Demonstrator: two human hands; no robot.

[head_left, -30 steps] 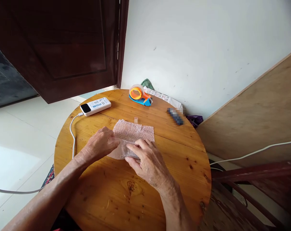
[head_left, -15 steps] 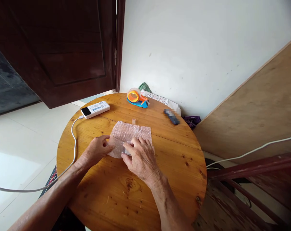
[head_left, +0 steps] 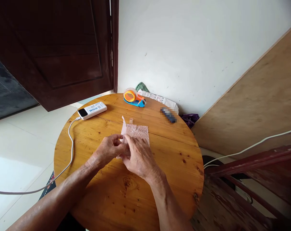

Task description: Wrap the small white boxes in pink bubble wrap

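Observation:
A sheet of bubble wrap [head_left: 138,130] lies on the round wooden table [head_left: 179,166], its left side raised and folded inward. My left hand [head_left: 110,147] pinches that left edge between thumb and fingers. My right hand [head_left: 139,154] rests over the near part of the wrap, fingers bent and pressing on it, close against my left fingertips. Whatever lies under my right palm is hidden. A small clear strip of tape [head_left: 131,121] sticks out past the wrap's far edge.
An orange and blue tape dispenser [head_left: 134,97] stands at the table's far edge. A white device [head_left: 92,110] with a cable [head_left: 72,144] lies at the left. A blurred dark object [head_left: 168,115] is at the far right. Beyond are a wall and a dark door [head_left: 70,54].
My left hand has moved right, bringing the wrap's left edge up and over toward my right hand. The right hand has stayed on the wrap. The view has shifted slightly.

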